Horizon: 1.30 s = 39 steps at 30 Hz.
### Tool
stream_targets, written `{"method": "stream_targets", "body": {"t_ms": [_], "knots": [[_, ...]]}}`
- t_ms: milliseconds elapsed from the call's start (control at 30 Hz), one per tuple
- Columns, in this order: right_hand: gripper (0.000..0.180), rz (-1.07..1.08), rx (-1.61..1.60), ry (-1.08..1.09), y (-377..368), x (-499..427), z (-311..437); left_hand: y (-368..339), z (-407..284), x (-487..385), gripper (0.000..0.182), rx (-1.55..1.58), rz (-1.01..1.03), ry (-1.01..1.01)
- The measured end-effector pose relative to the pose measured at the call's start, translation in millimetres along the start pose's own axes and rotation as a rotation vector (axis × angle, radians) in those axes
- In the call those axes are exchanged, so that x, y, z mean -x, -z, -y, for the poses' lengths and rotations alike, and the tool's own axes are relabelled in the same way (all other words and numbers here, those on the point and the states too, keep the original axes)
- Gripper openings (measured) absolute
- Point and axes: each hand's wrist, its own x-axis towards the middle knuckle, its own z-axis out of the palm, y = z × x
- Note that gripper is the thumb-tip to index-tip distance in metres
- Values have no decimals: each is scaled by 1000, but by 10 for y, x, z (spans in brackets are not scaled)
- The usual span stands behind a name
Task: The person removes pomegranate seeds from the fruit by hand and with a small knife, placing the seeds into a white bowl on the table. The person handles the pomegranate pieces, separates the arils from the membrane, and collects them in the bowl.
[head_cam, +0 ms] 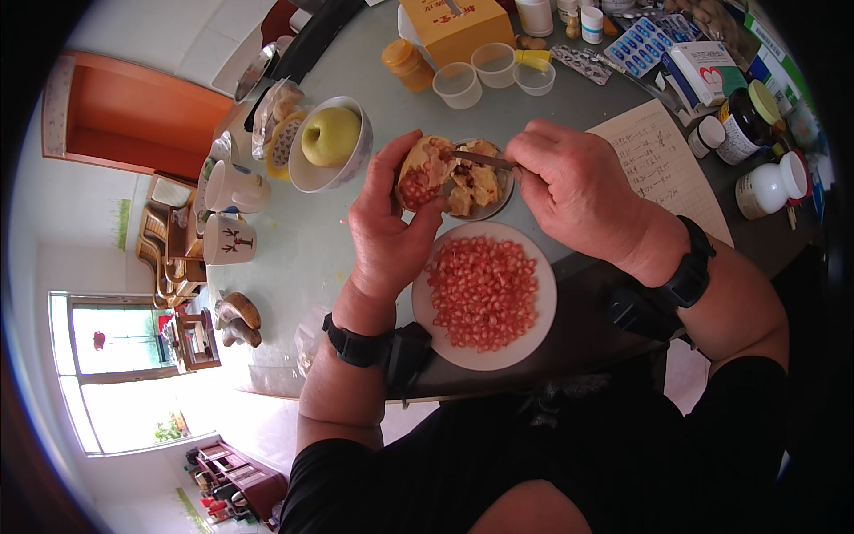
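Observation:
My left hand (393,220) grips a piece of pomegranate (421,179) with red seeds showing between pale rind and membrane. In my right hand (577,187) is a small metal blade or utensil (484,159), whose tip touches the pomegranate's upper right side; its handle is hidden in my fist. Behind the fruit, a small dish (502,204) holds pale rind scraps (475,193). Closer to me, a white plate (430,334) bears a broad heap of loose pomegranate seeds (484,294). Both wrists wear black bands.
Left of my hands stand a white bowl (308,175) with a green apple (331,137), and two mugs (230,239). Clear plastic cups (458,87) and an amber jar (407,65) sit beyond. To the right lie a handwritten sheet (657,153), pill packs (637,47) and medicine bottles (767,183).

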Motion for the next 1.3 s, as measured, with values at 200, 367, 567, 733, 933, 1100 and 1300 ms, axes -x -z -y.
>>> {"method": "stream_targets", "body": {"t_ms": [200, 367, 567, 733, 933, 1100, 1300], "knots": [[12, 1, 19, 17, -7, -4, 1, -5, 7, 9, 63, 21, 15, 23], [13, -39, 6, 31, -9, 0, 13, 1, 34, 10, 63, -38, 15, -11], [9, -47, -248, -120, -50, -29, 51, -10, -13, -5, 63, -220, -5, -108], [14, 47, -495, -300, -33, -75, 116, -35, -167, -11, 61, -434, -18, -242], [24, 61, -593, -316, -139, -112, 202, -57, -249, -16, 62, -558, 2, -332], [21, 51, -593, -343, -141, -117, 219, -73, -274, -3, 63, -574, 9, -352], [14, 56, -533, -349, -149, -117, 187, -73, -274, -8, 61, -580, 19, -339]]}}
